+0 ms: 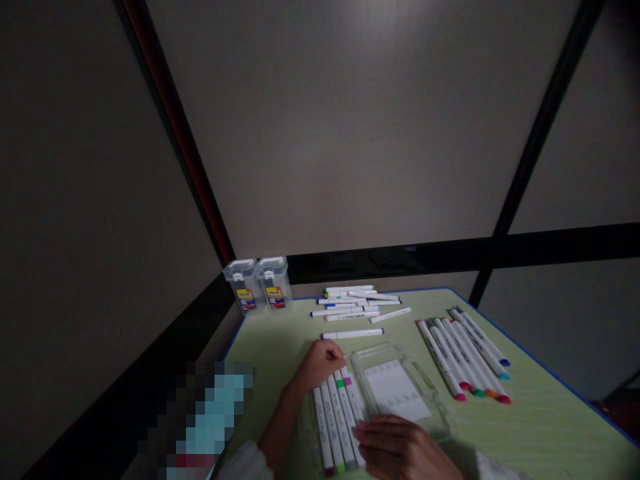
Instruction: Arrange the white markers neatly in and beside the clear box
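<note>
My left hand (323, 363) is closed at the far end of a white marker (354, 393) with a purple band, its fingertips pinched around that end. This marker is the rightmost of several white markers (333, 417) lying side by side in a clear plastic case (307, 427). My right hand (400, 447) has its fingers stretched out, with the tips touching the near end of the same marker; the thumb is hidden. Beside the row is the case's clear lid (387, 348), opened out flat, with a white paper insert (397, 390).
A loose pile of white markers (357, 303) lies at the back, with a single marker (353, 333) in front of it. More markers (465, 360) form a row on the right. Two clear lidded boxes (260, 287) stand at the back left corner of the green table (535, 413), against the wall.
</note>
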Demonstrator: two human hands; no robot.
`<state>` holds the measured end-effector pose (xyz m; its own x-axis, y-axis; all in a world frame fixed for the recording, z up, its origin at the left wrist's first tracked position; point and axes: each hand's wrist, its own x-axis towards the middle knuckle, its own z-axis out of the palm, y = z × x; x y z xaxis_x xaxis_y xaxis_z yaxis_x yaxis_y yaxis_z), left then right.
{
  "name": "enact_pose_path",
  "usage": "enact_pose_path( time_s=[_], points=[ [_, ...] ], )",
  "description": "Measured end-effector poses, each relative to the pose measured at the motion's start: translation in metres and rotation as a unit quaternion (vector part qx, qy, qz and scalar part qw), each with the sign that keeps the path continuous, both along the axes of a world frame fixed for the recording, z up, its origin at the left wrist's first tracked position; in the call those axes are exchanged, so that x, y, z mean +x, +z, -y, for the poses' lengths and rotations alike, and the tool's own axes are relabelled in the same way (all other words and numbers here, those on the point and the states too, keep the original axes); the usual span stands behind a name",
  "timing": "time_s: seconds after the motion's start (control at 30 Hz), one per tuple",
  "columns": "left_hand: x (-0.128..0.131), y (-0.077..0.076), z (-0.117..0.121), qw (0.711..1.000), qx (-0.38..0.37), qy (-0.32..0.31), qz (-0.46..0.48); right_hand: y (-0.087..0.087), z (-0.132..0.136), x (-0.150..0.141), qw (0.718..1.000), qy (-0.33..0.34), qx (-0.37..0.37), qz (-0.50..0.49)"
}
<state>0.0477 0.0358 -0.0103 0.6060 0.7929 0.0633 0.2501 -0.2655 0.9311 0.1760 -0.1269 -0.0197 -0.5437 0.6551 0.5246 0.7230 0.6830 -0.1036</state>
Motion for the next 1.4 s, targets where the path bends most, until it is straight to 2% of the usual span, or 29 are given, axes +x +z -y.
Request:
enact_pose_path(
  time_s=[0.7,0.77,0.93,1.03,1.2,1.4],
  points=[
    [0.001,0.004,-0.003,1.0,0.02,0.012,-0.013,0.012,0.0,0.001,0.998,-0.004,-0.027,0.049],
    [0.0,0.004,-0.008,0.998,0.038,0.042,0.002,0.01,0.0,0.001,0.999,-0.006,-0.026,0.046],
    [-0.013,0.004,-0.028,0.978,0.09,0.184,0.036,-0.004,-0.001,0.0,0.999,-0.011,0.011,-0.033],
    [-0.019,0.0,-0.037,0.967,0.103,0.228,0.042,-0.007,-0.001,-0.001,0.999,-0.012,0.013,-0.037],
    [-0.015,-0.008,-0.042,0.972,0.096,0.213,0.03,-0.001,-0.001,0.001,1.0,-0.01,-0.025,0.009],
    [-0.011,-0.014,-0.042,0.98,0.112,0.166,-0.013,0.003,-0.001,0.001,1.0,-0.002,-0.028,0.012]
  ],
)
